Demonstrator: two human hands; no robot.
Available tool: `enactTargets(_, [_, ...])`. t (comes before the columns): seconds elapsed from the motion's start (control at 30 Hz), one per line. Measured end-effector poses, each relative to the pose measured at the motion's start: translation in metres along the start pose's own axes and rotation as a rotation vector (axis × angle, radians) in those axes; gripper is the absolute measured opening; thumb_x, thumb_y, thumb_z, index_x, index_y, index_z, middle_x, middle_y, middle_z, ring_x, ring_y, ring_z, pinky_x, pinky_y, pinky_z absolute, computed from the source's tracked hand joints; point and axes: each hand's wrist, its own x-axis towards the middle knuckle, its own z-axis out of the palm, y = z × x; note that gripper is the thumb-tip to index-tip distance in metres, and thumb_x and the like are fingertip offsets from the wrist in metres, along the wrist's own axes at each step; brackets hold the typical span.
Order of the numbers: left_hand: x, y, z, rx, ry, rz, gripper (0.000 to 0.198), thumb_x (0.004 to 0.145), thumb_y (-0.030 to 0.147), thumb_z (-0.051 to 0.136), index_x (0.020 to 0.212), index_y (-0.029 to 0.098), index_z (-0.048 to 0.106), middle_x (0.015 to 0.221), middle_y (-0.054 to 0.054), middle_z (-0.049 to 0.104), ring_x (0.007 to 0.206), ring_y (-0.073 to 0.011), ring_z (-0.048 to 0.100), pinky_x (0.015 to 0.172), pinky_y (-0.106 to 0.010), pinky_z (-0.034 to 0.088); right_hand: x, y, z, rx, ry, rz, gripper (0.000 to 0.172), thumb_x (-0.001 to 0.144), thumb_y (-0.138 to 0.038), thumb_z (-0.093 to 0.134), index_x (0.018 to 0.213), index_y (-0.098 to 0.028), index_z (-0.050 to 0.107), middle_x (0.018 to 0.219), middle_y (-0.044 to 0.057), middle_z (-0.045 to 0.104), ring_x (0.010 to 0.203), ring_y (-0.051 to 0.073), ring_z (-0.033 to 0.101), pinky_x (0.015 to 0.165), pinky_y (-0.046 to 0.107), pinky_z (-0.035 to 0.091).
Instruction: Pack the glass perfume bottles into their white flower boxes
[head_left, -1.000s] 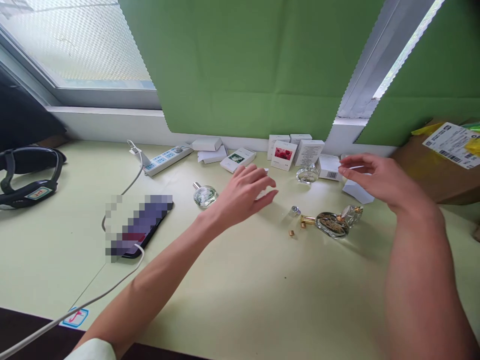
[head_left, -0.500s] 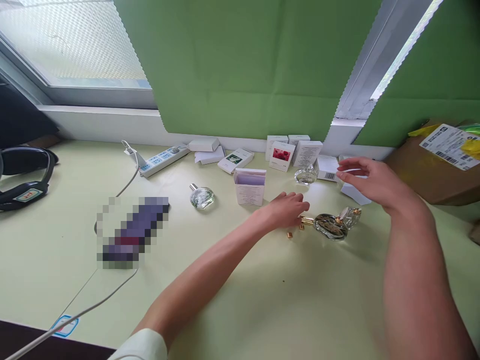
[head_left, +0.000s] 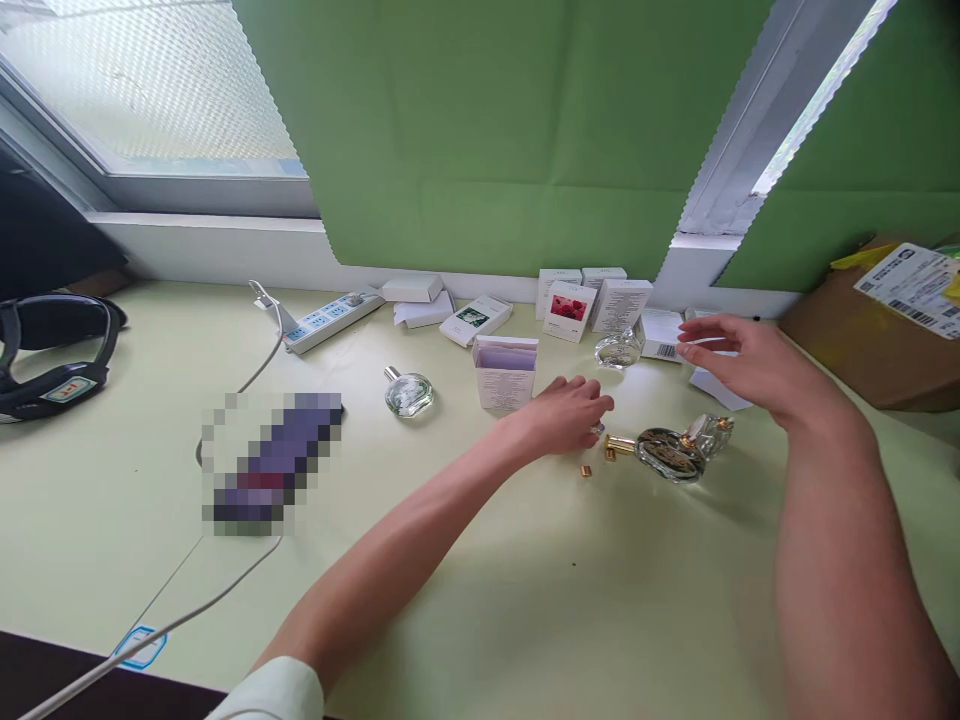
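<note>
My left hand (head_left: 571, 415) is closed with its fingers curled down, and a small clear piece (head_left: 598, 429) shows at the fingertips; its kind is hard to make out. Just to its right, a glass perfume bottle (head_left: 670, 454) lies on its side, gold neck towards the hand. Another clear bottle (head_left: 709, 436) with gold parts touches its right end. Below my left hand are two small gold pieces, one loose (head_left: 586, 471) and one by the neck (head_left: 610, 455). My right hand (head_left: 739, 362) is open above a white carton (head_left: 720, 388), its fingers apart and holding nothing.
An open white box (head_left: 506, 375) stands left of my left hand; a round perfume bottle (head_left: 410, 395) lies farther left. Several cartons (head_left: 568, 310) line the back, with a clear bottle (head_left: 618, 349) before them. A power strip (head_left: 334, 320), headphones (head_left: 67, 380) and cardboard box (head_left: 862, 340) are around.
My left hand has shifted slightly left, away from the gold neck, and a clear piece now shows at its fingertips. My right hand stays almost still. The view has moved a little.
</note>
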Motion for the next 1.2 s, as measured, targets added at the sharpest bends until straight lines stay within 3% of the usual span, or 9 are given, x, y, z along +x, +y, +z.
enactTargets(0.1, [-0.021,-0.001,-0.033,0.076,0.245,-0.07,0.044,0.091,0.031,0.055,0.133,0.02,0.046,0.136,-0.011,0.048,0.127,-0.0279,0.04,0.107,-0.045,0.03,-0.001,-0.001,-0.001,0.004,0.008,0.016,0.03,0.077,-0.039,0.069,0.103,-0.026,0.067,0.109,0.006,0.072,0.1,0.02,0.064,0.07,0.03,0.047])
enactTargets(0.2, [-0.047,-0.014,-0.066,0.083,0.452,-0.308,0.044,0.093,0.038,0.053,0.133,0.022,0.046,0.137,-0.011,0.046,0.126,-0.0298,0.039,0.106,-0.048,0.031,0.0,0.0,-0.003,-0.003,0.035,0.031,0.033,0.076,-0.042,0.07,0.105,-0.026,0.068,0.109,0.007,0.072,0.097,0.02,0.064,0.069,0.031,0.046])
enactTargets(0.33, [-0.078,-0.045,-0.09,-0.004,0.281,-0.541,0.047,0.094,0.051,0.046,0.126,0.019,0.055,0.121,-0.012,0.055,0.12,-0.0317,0.043,0.097,-0.046,0.038,0.0,0.002,-0.005,0.004,0.04,0.023,0.035,0.077,-0.042,0.069,0.107,-0.025,0.068,0.111,0.007,0.071,0.097,0.02,0.062,0.07,0.03,0.046])
enactTargets(0.47, [-0.094,-0.067,-0.093,-0.111,0.126,-0.558,0.047,0.092,0.056,0.045,0.126,0.026,0.056,0.118,-0.007,0.059,0.112,-0.0265,0.051,0.088,-0.035,0.042,-0.001,0.001,-0.006,-0.001,0.041,0.026,0.034,0.076,-0.044,0.069,0.106,-0.027,0.068,0.11,0.006,0.071,0.094,0.02,0.063,0.071,0.031,0.045])
enactTargets(0.67, [-0.085,-0.07,-0.088,-0.139,0.029,-0.592,0.036,0.091,0.046,0.044,0.118,0.027,0.06,0.103,-0.005,0.066,0.088,-0.0203,0.061,0.069,-0.026,0.041,-0.003,-0.003,-0.004,-0.01,0.042,0.021,0.031,0.077,-0.043,0.069,0.104,-0.029,0.069,0.111,0.004,0.071,0.097,0.02,0.063,0.07,0.031,0.044])
enactTargets(0.9, [-0.084,-0.072,-0.083,-0.121,0.07,-0.544,0.052,0.091,0.04,0.041,0.142,0.03,0.037,0.088,-0.004,0.064,0.073,-0.0194,0.058,0.06,-0.027,0.038,-0.007,-0.011,-0.007,-0.044,0.042,0.011,0.031,0.078,-0.043,0.067,0.106,-0.03,0.069,0.113,0.004,0.071,0.099,0.022,0.063,0.068,0.031,0.045])
enactTargets(1.03, [-0.087,-0.07,-0.086,-0.142,0.116,-0.523,0.058,0.089,0.03,0.041,0.146,0.033,0.03,0.073,0.0,0.061,0.062,-0.0173,0.054,0.057,-0.027,0.036,-0.02,-0.033,-0.005,-0.046,0.037,-0.085,0.031,0.08,-0.047,0.065,0.106,-0.03,0.068,0.113,0.003,0.071,0.096,0.023,0.065,0.069,0.034,0.047])
enactTargets(1.13, [-0.084,-0.066,-0.087,-0.216,0.197,-0.531,0.054,0.087,0.024,0.041,0.141,0.032,0.04,0.071,0.001,0.063,0.061,-0.0161,0.054,0.056,-0.026,0.037,-0.035,-0.062,0.012,0.009,-0.038,-0.225,0.033,0.083,-0.051,0.062,0.11,-0.032,0.065,0.117,0.001,0.069,0.099,0.024,0.065,0.079,0.039,0.051])
enactTargets(1.2, [-0.08,-0.061,-0.087,-0.284,0.275,-0.58,0.041,0.086,0.024,0.041,0.124,0.028,0.057,0.071,0.0,0.066,0.06,-0.0153,0.056,0.055,-0.026,0.038,-0.047,-0.079,0.034,0.048,-0.144,-0.322,0.035,0.083,-0.053,0.062,0.112,-0.033,0.063,0.122,0.001,0.065,0.105,0.026,0.063,0.085,0.042,0.051])
